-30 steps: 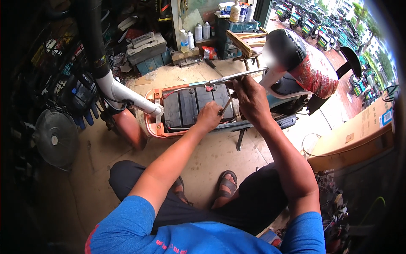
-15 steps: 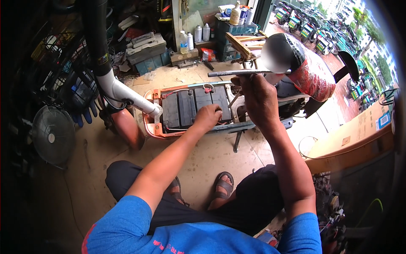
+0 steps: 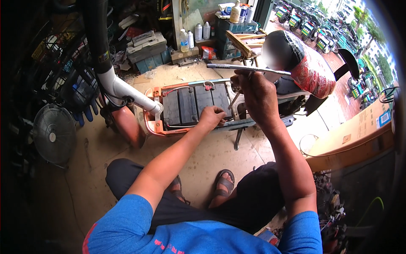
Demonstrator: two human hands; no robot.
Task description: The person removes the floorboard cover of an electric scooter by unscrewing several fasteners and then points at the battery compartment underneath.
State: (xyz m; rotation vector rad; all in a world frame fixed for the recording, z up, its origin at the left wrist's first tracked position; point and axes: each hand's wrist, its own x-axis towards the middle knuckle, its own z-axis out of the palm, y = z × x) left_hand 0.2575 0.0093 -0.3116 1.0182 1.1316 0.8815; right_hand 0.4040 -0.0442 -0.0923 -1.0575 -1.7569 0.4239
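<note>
My right hand point(image 3: 260, 95) is closed around a long grey metal bar point(image 3: 226, 67), raised above the right end of a scooter's open battery bay. The bar slants slightly down to the right. A thin rod point(image 3: 234, 100) slants down beside this hand; whether it joins the bar is hidden. Over the near right edge of the dark batteries point(image 3: 188, 103), my left hand point(image 3: 212, 117) has its fingers drawn together. What they pinch, if anything, is too small to make out. The batteries sit side by side inside an orange frame point(image 3: 149, 122), with a red cable point(image 3: 208, 86) on top.
The scooter's white steering column point(image 3: 133, 99) rises at left, near a standing fan point(image 3: 53, 135). Its seat, wrapped in red and clear film point(image 3: 315, 76), is at right. Behind are toolboxes point(image 3: 146, 46), spray cans point(image 3: 198, 31) and a wooden stool point(image 3: 239, 44). A cardboard box point(image 3: 351, 135) lies right.
The bar's left end has risen, so it now tilts down to the right. My left hand has shifted slightly right along the battery edge.
</note>
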